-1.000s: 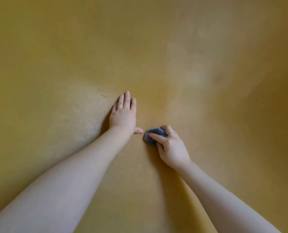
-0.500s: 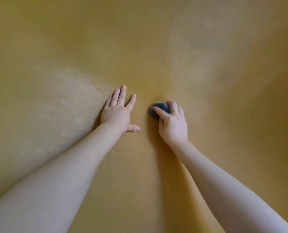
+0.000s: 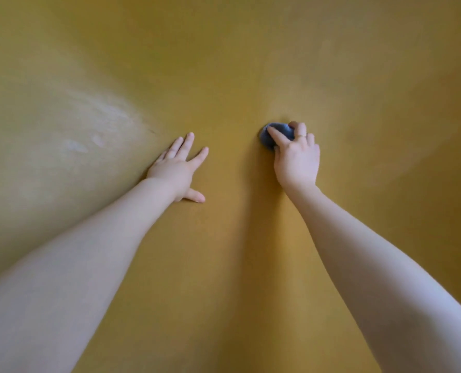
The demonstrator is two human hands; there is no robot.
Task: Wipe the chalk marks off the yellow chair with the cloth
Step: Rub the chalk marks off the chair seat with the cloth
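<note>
The yellow chair (image 3: pixel 224 278) fills the whole view, curving up on both sides. Pale chalk marks (image 3: pixel 89 122) smear its left slope, with a fainter haze to the right of centre. My right hand (image 3: pixel 296 160) is closed on a small bunched blue-grey cloth (image 3: pixel 277 133) and presses it against the surface near the middle; a ring is on one finger. My left hand (image 3: pixel 178 170) lies flat on the chair with fingers spread, a little left of the cloth and just right of the chalk smears.
Both bare forearms reach in from the bottom corners. Nothing but the chair's yellow surface surrounds the hands.
My right hand has slid the cloth upward and slightly right, away from my left thumb. My left hand stayed flat on the chair and spread its fingers wider.
</note>
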